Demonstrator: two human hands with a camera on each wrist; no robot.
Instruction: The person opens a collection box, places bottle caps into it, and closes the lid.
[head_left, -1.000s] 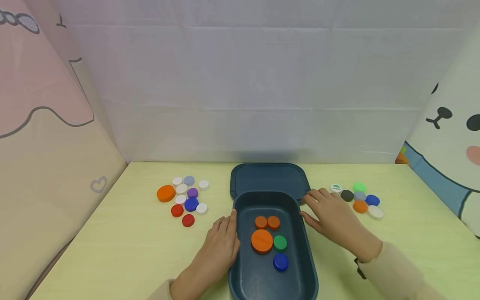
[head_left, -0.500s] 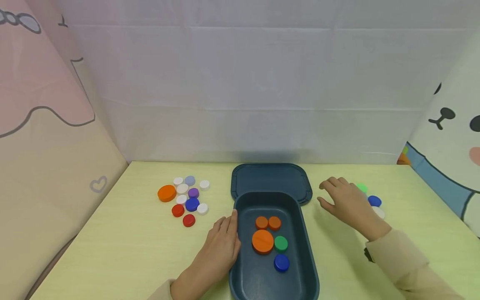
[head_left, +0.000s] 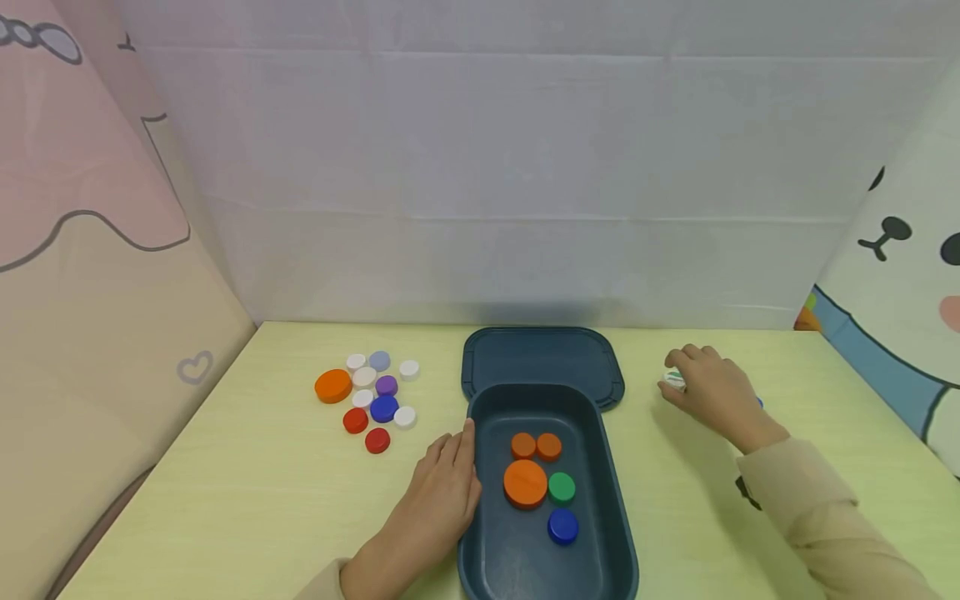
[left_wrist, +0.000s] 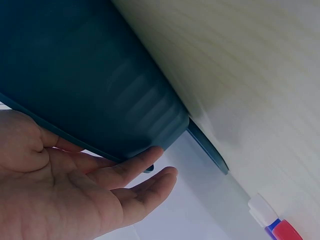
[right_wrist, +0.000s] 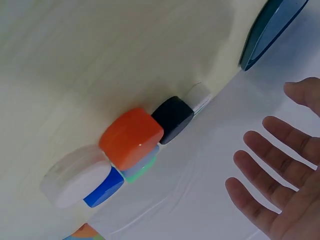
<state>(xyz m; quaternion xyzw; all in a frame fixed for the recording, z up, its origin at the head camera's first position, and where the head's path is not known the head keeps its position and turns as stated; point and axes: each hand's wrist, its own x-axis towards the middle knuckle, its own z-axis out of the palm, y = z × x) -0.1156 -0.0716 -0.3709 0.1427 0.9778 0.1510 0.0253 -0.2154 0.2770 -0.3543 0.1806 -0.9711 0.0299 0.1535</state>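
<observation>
My left hand (head_left: 437,500) rests along the left wall of a dark blue box (head_left: 621,533), its fingers extended against the box's side (left_wrist: 100,85) in the left wrist view. Inside the box lie two small orange bottle caps, a large orange cap (head_left: 525,483), a green cap (head_left: 561,487) and a blue cap (head_left: 562,527). On the right, my right hand (head_left: 712,392) hovers over a group of caps, thumb and fingers spread around a white cap with a green mark (head_left: 674,380). The right wrist view has black (right_wrist: 173,120), orange (right_wrist: 131,137) and white caps (right_wrist: 75,175) apart from the fingers.
Behind the box lies its dark blue lid (head_left: 542,358), overlapped by the box's far rim. Several caps are spread at the left, among them a large orange cap (head_left: 333,387), a purple cap (head_left: 386,385) and a red cap (head_left: 377,440). A white sheet (head_left: 510,167) hangs behind the table.
My right hand has moved right, away from the box's far right corner, to above the right-hand caps. The left hand stays at the box, and the caps inside look unchanged.
</observation>
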